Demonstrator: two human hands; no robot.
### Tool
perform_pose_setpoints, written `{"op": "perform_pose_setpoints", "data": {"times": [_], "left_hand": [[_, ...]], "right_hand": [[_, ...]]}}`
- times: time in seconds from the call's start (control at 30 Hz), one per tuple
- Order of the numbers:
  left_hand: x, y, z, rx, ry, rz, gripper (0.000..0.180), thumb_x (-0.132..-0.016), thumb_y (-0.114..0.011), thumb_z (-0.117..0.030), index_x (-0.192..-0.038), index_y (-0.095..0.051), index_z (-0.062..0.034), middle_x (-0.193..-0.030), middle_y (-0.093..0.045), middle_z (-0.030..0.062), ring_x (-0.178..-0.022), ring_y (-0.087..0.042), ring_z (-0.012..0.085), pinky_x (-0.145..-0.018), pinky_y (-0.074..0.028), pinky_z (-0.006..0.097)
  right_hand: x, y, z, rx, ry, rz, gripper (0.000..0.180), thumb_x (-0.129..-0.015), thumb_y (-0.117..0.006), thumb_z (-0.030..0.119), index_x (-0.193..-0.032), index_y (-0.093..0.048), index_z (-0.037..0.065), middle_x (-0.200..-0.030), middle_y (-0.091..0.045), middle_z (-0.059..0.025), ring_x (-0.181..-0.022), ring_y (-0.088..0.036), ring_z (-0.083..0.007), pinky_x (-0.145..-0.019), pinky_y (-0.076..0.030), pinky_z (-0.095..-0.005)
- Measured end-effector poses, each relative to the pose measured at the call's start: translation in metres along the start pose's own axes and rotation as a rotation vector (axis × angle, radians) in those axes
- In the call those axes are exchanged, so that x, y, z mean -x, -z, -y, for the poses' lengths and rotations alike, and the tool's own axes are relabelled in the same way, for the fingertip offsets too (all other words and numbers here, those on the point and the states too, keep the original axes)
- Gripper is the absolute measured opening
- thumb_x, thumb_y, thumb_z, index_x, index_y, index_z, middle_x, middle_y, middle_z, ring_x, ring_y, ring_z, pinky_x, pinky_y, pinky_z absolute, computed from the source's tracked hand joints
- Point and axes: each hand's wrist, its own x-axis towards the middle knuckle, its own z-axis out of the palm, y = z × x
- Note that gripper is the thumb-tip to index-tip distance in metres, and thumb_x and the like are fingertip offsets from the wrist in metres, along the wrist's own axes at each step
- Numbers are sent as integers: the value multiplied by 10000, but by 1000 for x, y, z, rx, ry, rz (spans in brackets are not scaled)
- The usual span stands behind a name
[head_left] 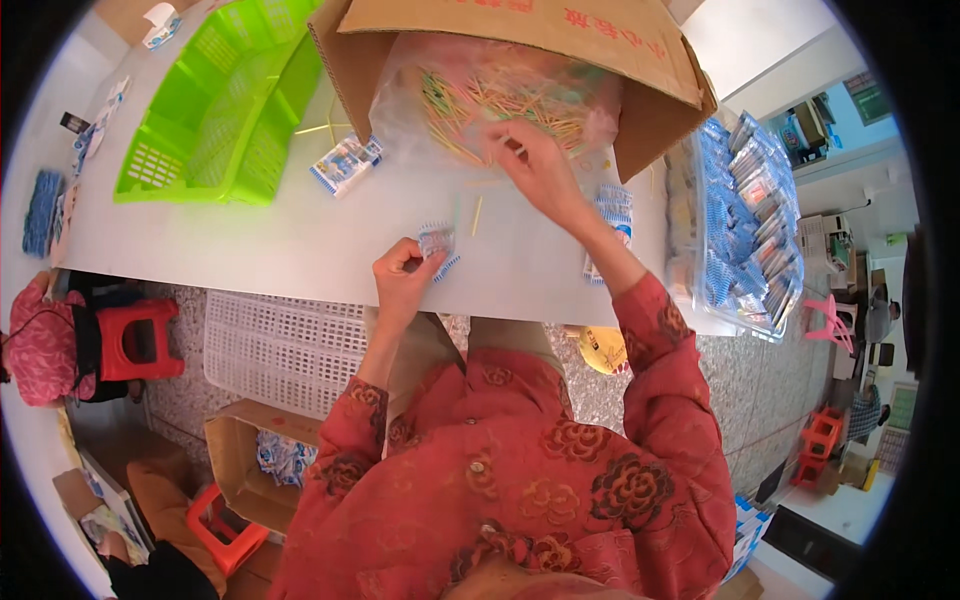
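Head view: right hand (540,165) at the thin, straight, multicoloured sticks (446,108); left hand (402,282) pinching a small blue-and-white plastic packet (437,238).
Looks like the picking step: right fingers curl narrow at the heap, though whether they grip a stick, I can't tell. Singling one out calls for a light fingertip pinch. Just beyond those fingers, a clear, crinkled plastic bag (393,125) wraps the sticks inside a stiff brown cardboard box (520,20). Between left thumb and fingers, the packet shows striped ends.
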Motion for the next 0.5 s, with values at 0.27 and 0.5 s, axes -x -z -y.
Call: {"op": "perform_pose_setpoints", "data": {"times": [0.27,0.5], "left_hand": [[0,4,17,27,-79,15,117,-770,-693,20,-716,-590,0,-711,-550,-25,-676,-478,40,-608,-396,194],[0,6,10,-77,-87,9,149,-705,-730,17,-698,-581,7,-684,-568,40,-628,-516,104,-576,-423,239]], "right_hand": [[-98,-50,-81,336,-49,192,267,-875,-498,144,-1096,-571,12,-884,-616,-177,-789,-605,-281,-743,-481,-365],[-156,-29,-90,588,237,-5,268,-888,-465,183,-1073,-552,11,-937,-616,-187,-878,-572,-354,-796,-446,-420]]}}
